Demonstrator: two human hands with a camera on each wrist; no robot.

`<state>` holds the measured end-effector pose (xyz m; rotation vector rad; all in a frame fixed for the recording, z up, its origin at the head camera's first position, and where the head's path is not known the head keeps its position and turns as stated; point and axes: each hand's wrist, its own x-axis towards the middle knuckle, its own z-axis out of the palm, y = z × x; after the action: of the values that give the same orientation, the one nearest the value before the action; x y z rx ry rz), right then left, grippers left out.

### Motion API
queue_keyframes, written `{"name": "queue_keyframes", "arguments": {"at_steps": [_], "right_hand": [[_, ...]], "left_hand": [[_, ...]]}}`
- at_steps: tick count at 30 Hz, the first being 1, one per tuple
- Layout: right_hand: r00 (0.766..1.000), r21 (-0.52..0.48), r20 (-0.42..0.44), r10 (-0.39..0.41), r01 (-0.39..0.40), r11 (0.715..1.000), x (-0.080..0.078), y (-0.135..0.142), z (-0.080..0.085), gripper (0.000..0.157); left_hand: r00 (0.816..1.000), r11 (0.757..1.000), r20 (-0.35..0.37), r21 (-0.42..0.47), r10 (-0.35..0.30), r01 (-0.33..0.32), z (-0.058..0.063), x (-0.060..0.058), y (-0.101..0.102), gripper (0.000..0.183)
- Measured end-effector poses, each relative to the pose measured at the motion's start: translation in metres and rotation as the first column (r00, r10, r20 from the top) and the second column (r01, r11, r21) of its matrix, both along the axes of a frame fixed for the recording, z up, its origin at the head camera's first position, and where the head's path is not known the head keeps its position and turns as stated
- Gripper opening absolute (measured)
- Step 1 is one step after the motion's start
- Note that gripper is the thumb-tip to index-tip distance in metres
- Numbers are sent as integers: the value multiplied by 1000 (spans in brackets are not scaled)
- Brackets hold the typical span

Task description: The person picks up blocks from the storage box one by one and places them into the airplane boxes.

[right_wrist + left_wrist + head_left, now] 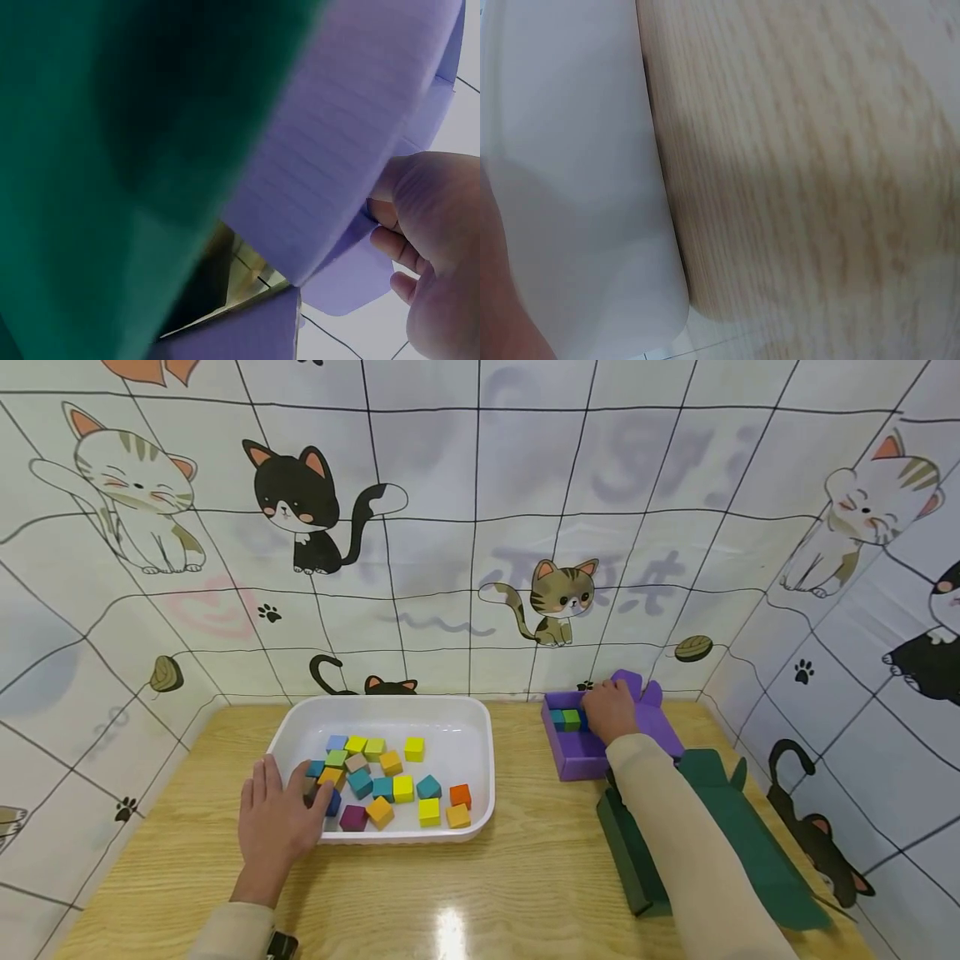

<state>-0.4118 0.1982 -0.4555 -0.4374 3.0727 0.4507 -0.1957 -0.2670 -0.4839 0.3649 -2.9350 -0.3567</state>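
Note:
At the left end of a white tray, my left hand reaches over the near rim with its fingers and thumb spread among colored wooden cubes. An orange cube and a blue cube lie close to its thumb. My right hand reaches down into a purple box, fingers bent, their tips hidden by the box wall in the right wrist view. Beside those fingers sit a dark blue cube, a green cube and a teal cube. I cannot tell whether the right fingers pinch the dark blue one.
Several more cubes, such as a yellow cube and a red-orange cube, are scattered in the tray. A dark green box with its lid folded back lies under the right forearm. Cat-printed cloth walls the wooden table.

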Motion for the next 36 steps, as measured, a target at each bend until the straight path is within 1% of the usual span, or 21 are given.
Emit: {"name": "queue_keyframes", "arguments": {"at_steps": [7, 11, 14, 16, 18, 21, 24, 30, 33, 36], "right_hand": [[999, -16, -31, -11, 10, 1000, 7, 4, 1, 21], [998, -45, -55, 3, -6, 999, 10, 4, 8, 19], [997, -89, -75, 24, -31, 996, 11, 0, 17, 13], [997, -103, -74, 30, -38, 994, 11, -3, 22, 15], [998, -116, -56, 30, -36, 993, 12, -6, 26, 21], [999, -124, -33, 28, -32, 992, 15, -13, 34, 26], [998, -145, -44, 52, -58, 988, 23, -22, 42, 27], [984, -188, -119, 130, -151, 970, 48, -50, 55, 27], [975, -192, -125, 182, -203, 960, 59, -65, 57, 28], [963, -204, -118, 243, -263, 943, 70, -81, 57, 29]], "left_hand": [[1000, 1000, -12, -4, -8, 8, 1, 0, 3, 66], [1000, 1000, -7, 0, -16, 16, 2, 0, 2, 67], [1000, 1000, 9, 0, -13, 13, 2, 1, 1, 68], [1000, 1000, 17, 0, -9, 9, 2, 1, 1, 68], [1000, 1000, 23, 4, -6, 5, 3, 1, 1, 68], [1000, 1000, 27, 11, -6, 6, 3, 1, 2, 67], [1000, 1000, 30, 13, -6, 6, 2, 1, 3, 67], [999, 1000, 43, 9, -1, 0, 0, 1, 1, 69], [999, 1000, 45, 10, -5, 4, 1, 2, 2, 69], [999, 1000, 43, 12, -10, 9, 2, 3, 3, 68]]}}
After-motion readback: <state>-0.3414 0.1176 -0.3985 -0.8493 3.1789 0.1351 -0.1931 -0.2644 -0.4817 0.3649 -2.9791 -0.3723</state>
